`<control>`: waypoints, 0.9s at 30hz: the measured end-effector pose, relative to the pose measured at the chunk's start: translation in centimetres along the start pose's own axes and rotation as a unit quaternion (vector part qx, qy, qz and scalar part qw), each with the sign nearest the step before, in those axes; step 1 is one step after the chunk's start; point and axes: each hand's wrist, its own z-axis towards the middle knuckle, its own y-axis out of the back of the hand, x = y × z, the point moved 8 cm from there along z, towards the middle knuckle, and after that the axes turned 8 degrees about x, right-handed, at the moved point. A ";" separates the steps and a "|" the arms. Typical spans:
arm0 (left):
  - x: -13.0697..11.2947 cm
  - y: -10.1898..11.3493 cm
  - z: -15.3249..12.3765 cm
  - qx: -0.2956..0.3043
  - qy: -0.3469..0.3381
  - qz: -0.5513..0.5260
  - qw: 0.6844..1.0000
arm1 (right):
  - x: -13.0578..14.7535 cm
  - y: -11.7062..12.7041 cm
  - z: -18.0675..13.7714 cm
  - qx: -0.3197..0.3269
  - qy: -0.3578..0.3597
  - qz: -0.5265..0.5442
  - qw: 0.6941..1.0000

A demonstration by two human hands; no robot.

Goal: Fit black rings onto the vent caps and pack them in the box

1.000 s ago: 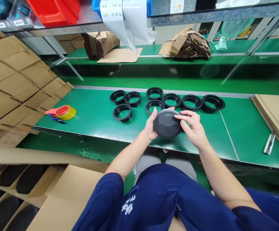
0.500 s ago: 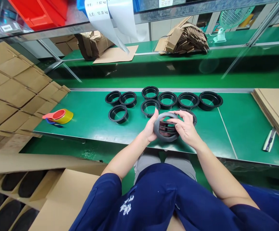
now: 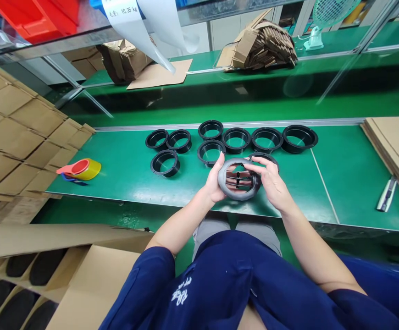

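Both my hands hold one round black plastic vent part (image 3: 238, 180) above the near edge of the green bench (image 3: 127, 169). Its open side with slats faces me. My left hand (image 3: 214, 179) grips its left rim with the thumb up. My right hand (image 3: 271, 181) grips the right rim, fingers curled over the top. Several black plastic rings (image 3: 236, 139) stand in two loose rows on the bench just beyond, one ring (image 3: 267, 158) partly hidden behind my right hand.
A yellow tape roll in a red dispenser (image 3: 80, 169) lies at the bench's left. Flat cardboard (image 3: 397, 146) and a utility knife (image 3: 386, 194) are at the right. A carton with dividers holding black parts (image 3: 30, 279) sits lower left. Folded cardboard (image 3: 259, 43) lies on the far bench.
The part was turned over in my hands: a second ago its closed, solid face pointed at me, now its open slatted side does. The view has tilted slightly.
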 end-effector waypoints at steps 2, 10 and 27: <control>0.0 -0.5 0.1 0.012 -0.007 0.003 1.000 | 0.4 0.0 -0.1 0.002 0.013 0.003 1.000; -0.8 -1.5 0.1 0.011 -0.053 -0.038 0.998 | 1.5 -0.8 -0.8 0.024 0.080 -0.092 0.992; -0.9 1.3 -1.7 -0.136 -0.059 0.120 0.982 | -3.7 1.5 1.5 0.057 -0.049 -0.402 0.913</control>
